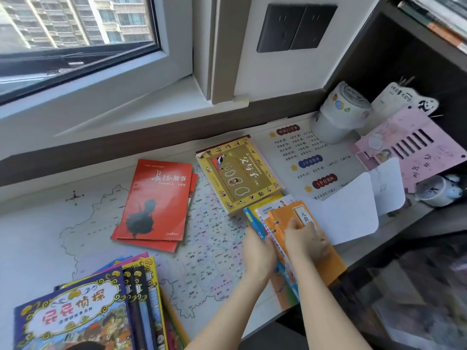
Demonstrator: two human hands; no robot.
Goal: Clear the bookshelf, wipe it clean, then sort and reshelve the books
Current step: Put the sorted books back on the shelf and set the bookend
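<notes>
Looks like the sort step: bks off the bookshelf, laid in piles by kind on the desk. Orange stack near front R edge of desk, fanned a bit, blue-edged vol. at its L side. L hand clasping the stack's L edge, fingers curled round it, tips hidden. R hand flat on top cover, fingers spread & pressing down, thumb toward the title label. Prob. squaring the pile.

Red bks mid-desk. Yellow bk toward back edge, right by the stack's far end; touching or not, can't tell. Comic pile at front L corner. White sheets just R of the stack. Pink rack & white cup at back R corner. Shelf bay dark; wiped or not, can't tell.

Next, prob.: tap edges flush, keep L grip firm to stop thin vols. sliding off front edge, then lift w/ both hands toward shelf.
</notes>
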